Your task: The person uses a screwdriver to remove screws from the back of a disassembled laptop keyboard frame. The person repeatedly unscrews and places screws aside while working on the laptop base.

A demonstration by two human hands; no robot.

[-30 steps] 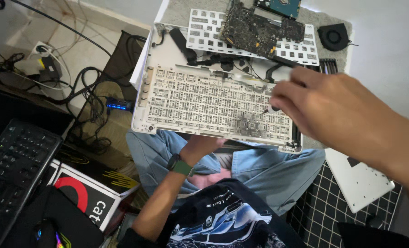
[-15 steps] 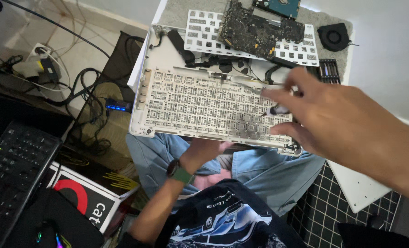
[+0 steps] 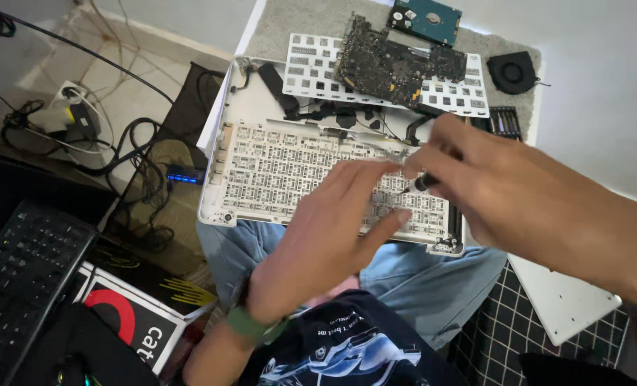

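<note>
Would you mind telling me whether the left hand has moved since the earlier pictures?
Yes. The left hand has come up from beneath the white keyboard case and now lies over its keyboard grid, beside the right hand.

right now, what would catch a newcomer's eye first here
Two hands over a stripped white laptop case on the person's lap: the left hand lies flat on its keyboard frame, the right hand pinches a small dark tool. Behind, a dark circuit board rests on a perforated white plate.

Bright, even daylight; near hands motion-blurred, edges wide-angle stretched.
</note>
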